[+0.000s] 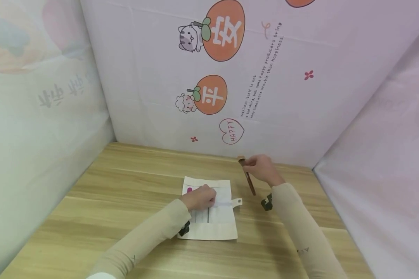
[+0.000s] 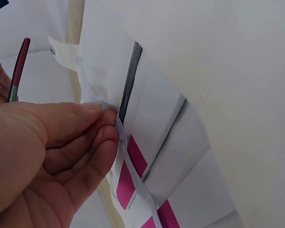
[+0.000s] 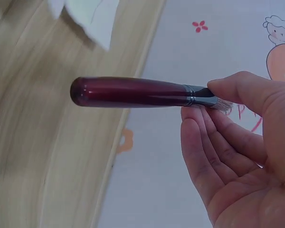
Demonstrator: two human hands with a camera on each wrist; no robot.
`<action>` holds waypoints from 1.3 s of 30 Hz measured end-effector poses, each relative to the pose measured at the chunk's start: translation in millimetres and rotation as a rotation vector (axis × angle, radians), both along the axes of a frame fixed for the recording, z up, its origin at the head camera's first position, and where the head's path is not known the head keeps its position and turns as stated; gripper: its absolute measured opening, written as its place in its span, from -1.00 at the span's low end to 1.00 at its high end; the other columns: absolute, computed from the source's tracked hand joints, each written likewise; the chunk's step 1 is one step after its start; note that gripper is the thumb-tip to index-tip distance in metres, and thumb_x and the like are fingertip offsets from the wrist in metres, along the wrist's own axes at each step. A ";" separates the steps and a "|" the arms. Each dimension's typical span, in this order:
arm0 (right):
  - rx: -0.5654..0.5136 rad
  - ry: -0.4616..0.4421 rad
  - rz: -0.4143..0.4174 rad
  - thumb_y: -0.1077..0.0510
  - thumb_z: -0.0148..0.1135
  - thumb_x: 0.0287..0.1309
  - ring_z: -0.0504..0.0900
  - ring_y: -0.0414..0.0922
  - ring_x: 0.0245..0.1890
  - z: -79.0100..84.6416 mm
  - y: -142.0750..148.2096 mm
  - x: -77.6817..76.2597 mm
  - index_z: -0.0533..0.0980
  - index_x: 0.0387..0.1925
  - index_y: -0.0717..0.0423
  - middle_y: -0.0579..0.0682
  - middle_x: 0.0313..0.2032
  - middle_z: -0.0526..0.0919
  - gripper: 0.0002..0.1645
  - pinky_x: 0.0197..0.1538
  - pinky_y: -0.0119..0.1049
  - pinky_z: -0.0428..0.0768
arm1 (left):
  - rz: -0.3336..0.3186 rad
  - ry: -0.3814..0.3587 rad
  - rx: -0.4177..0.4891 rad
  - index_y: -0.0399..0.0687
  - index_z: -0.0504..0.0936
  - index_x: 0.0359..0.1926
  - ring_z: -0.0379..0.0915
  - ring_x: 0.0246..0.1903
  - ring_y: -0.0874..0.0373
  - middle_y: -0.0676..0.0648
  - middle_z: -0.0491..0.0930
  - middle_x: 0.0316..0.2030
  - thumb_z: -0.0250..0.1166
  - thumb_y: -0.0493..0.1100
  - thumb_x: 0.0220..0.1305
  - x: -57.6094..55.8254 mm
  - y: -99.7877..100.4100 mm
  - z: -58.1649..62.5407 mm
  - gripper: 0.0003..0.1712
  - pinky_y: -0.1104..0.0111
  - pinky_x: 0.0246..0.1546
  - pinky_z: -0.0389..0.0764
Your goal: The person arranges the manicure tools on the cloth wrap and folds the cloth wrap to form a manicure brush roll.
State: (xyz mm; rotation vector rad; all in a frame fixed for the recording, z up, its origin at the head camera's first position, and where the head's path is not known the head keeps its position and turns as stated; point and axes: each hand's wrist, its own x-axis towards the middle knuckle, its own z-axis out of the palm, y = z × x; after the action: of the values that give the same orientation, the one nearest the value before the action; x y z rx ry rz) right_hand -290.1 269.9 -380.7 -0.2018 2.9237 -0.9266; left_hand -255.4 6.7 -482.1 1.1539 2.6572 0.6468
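My right hand point(image 1: 262, 169) pinches a makeup brush point(image 3: 133, 92) near its bristle end, thumb and fingers at the metal collar. The brush's glossy dark red handle points away from the hand, above the table. My left hand point(image 1: 199, 197) is over an opened white case point(image 1: 209, 232) lying on the table. In the left wrist view its thumb and fingers pinch a pale elastic band point(image 2: 142, 187) that crosses the case. A thin grey tool with a textured end point(image 2: 131, 71) sits by the band, partly hidden by the fingertips. Magenta patches point(image 2: 126, 185) show on white paper-like strips beneath the band.
A snap tab point(image 1: 237, 202) sticks out from the case's right side. The wood-grain table point(image 1: 132, 186) is bounded by a printed white back wall point(image 1: 153, 97) and side walls of white cloth point(image 1: 45, 128). Each wrist carries a small black camera point(image 1: 266, 203).
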 end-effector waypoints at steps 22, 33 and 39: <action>-0.242 -0.004 -0.101 0.11 0.41 0.26 0.78 0.03 -0.12 -47.1 -65.0 -20.3 0.73 -0.03 0.23 0.22 0.09 0.70 -0.67 0.02 -0.17 0.72 | 0.041 -0.018 -0.024 -0.14 0.65 -0.42 0.32 -0.52 0.28 0.09 0.47 -0.55 0.29 -0.31 0.47 9.2 -1.6 16.5 -0.77 0.48 -0.42 0.39; -0.433 -0.023 -0.207 0.15 0.44 0.26 0.79 -0.09 -0.24 -84.3 -80.4 -11.8 0.71 -0.07 0.24 0.20 -0.12 0.81 -0.72 -0.10 -0.28 0.76 | 0.052 -0.029 -0.007 -0.13 0.66 -0.43 0.33 -0.53 0.30 0.09 0.51 -0.55 0.33 -0.32 0.43 11.3 -1.7 16.9 -0.78 0.50 -0.44 0.40; -0.485 -0.087 -0.224 0.11 0.46 0.26 0.79 -0.08 -0.18 -89.5 -85.6 1.0 0.71 -0.05 0.17 0.14 -0.07 0.79 -0.71 -0.04 -0.23 0.74 | 0.056 -0.064 0.002 -0.15 0.67 -0.42 0.34 -0.54 0.29 0.09 0.49 -0.57 0.33 -0.28 0.46 9.3 -1.8 14.8 -0.77 0.49 -0.44 0.39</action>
State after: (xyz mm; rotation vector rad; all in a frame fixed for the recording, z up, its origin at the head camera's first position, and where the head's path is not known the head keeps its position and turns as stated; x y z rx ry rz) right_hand -289.1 184.3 -470.1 0.1449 2.6287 -1.6234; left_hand -246.1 4.9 -467.4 1.0440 2.6442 0.6845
